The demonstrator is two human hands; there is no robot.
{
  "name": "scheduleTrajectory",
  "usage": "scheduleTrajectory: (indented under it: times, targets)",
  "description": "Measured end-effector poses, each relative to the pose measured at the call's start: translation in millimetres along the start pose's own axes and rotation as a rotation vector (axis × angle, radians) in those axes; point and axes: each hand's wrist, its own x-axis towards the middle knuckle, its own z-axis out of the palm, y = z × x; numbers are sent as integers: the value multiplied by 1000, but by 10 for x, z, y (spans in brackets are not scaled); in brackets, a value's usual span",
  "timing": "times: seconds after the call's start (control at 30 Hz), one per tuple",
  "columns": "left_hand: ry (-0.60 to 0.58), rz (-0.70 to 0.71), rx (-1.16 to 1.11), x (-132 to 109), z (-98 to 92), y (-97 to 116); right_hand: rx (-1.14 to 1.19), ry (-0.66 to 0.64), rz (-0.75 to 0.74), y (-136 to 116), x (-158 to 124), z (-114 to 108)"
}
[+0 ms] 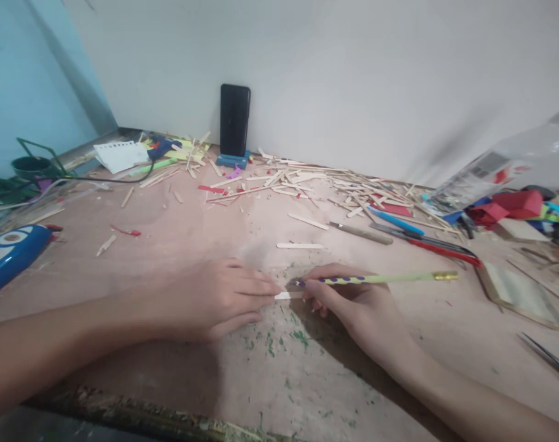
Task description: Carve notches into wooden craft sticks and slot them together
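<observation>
My left hand (228,298) lies flat on the wooden table, palm down, its fingertips at the left end of a short pale wooden stick (289,296). My right hand (348,294) pinches a yellow-green pencil (394,279) with dark spots near its tip and a gold end pointing right. The pencil tip is just above the stick, and my right fingers cover the stick's right end. Another wooden stick (300,246) lies farther back, with one more (308,221) behind it.
Behind are a phone (234,120) on a blue stand and piled sticks (298,178). A carving tool (362,232), blue pen (396,221), scissors (445,247), wooden block (521,294) and tweezers (549,357) lie right. A plastic bottle (496,166) leans back right; a blue object (16,255) sits left.
</observation>
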Motion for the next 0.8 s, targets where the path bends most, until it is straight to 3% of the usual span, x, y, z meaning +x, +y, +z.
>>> scheduleTrajectory:
  times: [0.23, 0.47, 0.8]
  targets:
    - [79, -3, 3, 24, -17, 37, -84, 184, -124, 121, 151, -93]
    - [179, -110, 3, 23, -52, 30, -97, 194, -193, 168, 185, -110]
    - [63, -176, -3, 30, -19, 31, -90, 188, -175, 136, 174, -108]
